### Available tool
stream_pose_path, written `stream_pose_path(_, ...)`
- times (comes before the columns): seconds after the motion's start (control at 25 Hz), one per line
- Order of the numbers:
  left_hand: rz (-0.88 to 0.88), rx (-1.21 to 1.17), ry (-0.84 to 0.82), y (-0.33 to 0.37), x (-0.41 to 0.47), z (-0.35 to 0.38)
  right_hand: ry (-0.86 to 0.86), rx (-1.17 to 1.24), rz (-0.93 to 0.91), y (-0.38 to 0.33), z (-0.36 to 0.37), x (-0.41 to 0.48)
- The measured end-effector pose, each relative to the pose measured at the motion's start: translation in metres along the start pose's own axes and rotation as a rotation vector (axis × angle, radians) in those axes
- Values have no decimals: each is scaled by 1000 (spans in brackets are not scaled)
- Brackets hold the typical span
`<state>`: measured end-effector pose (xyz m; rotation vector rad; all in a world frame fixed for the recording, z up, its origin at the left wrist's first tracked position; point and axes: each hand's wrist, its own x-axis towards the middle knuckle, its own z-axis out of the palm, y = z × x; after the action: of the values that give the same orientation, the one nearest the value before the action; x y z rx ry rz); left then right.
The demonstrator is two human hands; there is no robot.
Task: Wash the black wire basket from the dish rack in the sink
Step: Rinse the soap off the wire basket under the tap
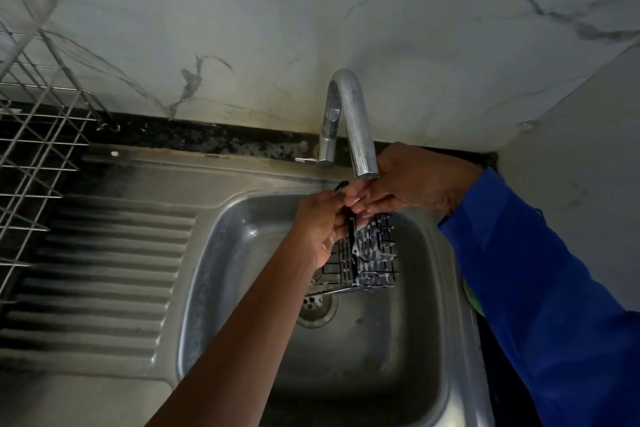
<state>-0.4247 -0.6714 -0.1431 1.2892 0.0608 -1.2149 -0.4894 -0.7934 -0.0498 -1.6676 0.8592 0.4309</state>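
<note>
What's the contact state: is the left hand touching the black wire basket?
Touching. In the head view the left hand curls its fingers round the top edge of the black wire basket, with no gap.
</note>
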Motion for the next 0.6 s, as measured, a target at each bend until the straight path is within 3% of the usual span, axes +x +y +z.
stream_pose_path(0.16,46,-42,73,-9,-3,-18,-35,-34,39,0,3,12)
stream_pose_path(0.4,49,-65,13,-5,-7,-26,-158,18,41,2,0,19)
stream_pose_path(0.48,63,-20,-56,-2,-9,-27,-153,-14,-32,2,-6,22)
stream_pose_path(0.6,56,62,-187,6,-13,-31,-2,-190,-240,13,-18,32)
